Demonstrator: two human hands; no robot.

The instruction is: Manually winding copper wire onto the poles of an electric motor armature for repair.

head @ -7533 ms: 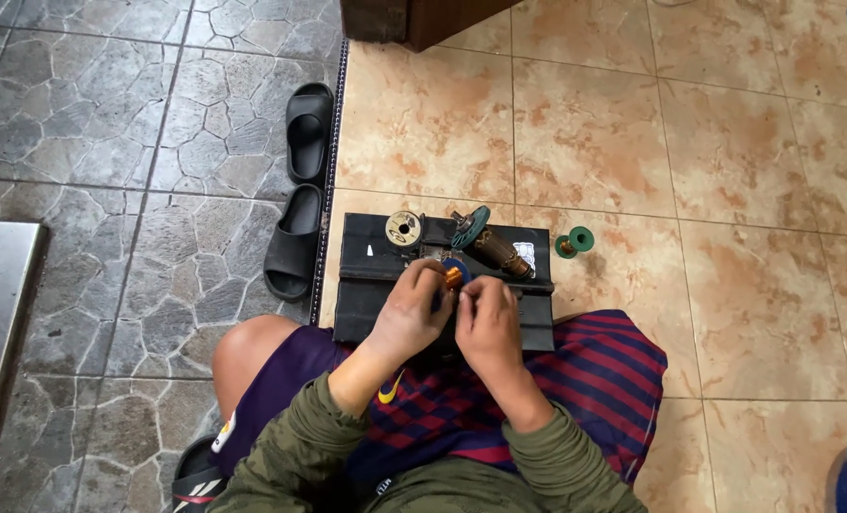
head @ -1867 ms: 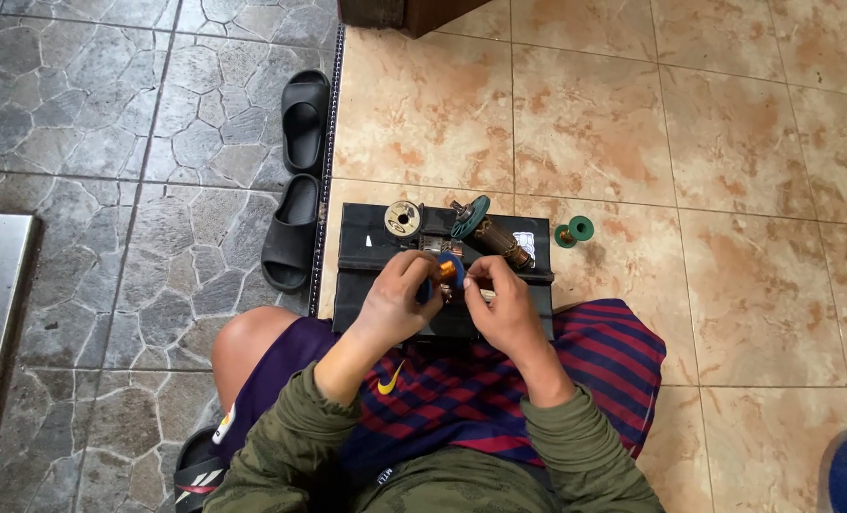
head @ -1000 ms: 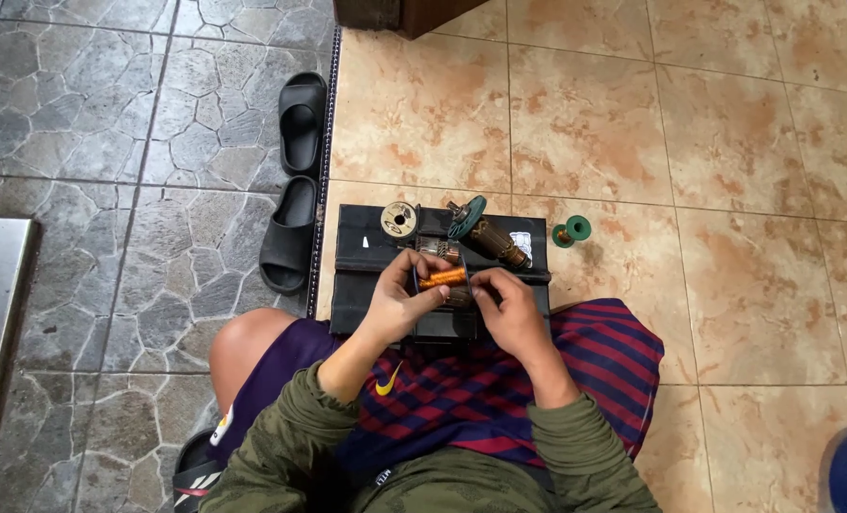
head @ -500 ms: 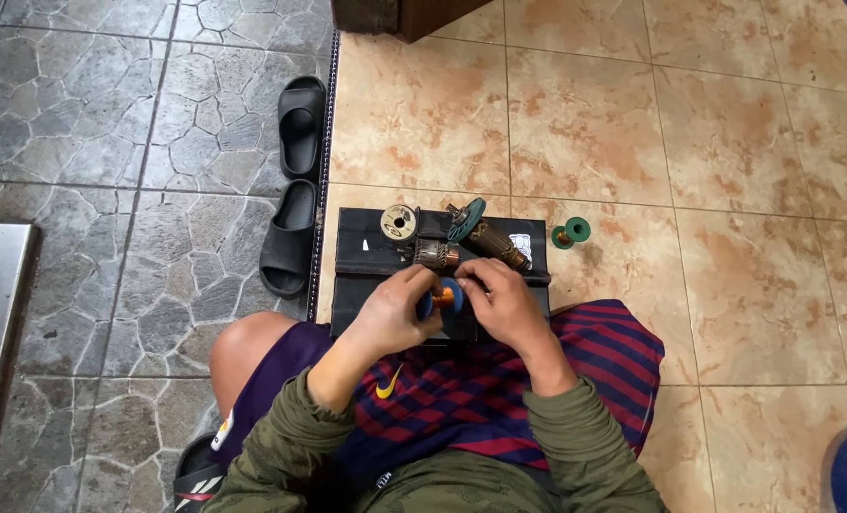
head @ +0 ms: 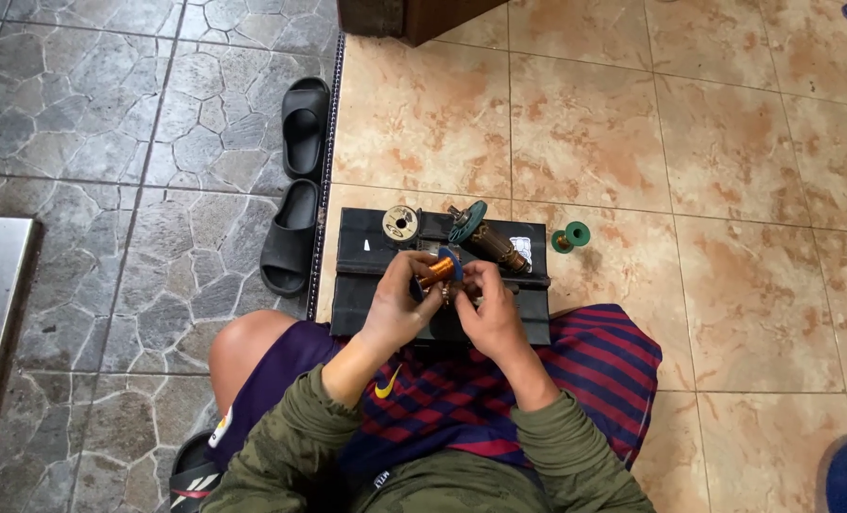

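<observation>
PROGRESS: I judged the coil work midway, the copper spool (head: 437, 271) wound and off the mat (head: 367, 304), a rotor (head: 485, 239) lying far right of it | LEFT: left hand (head: 397, 306) gripped the spool, wrist raised | RIGHT: right hand (head: 485, 309) curled just beside it, fingers pinched; what they held I could not tell.

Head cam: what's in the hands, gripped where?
The left hand holds a copper-wire spool around its wound middle, near the blue flange. The right hand pinches something beside it, too small to identify.

Small white label (head: 522, 249) — rectangular, on black mat's (head: 367, 285) far right corner.
</observation>
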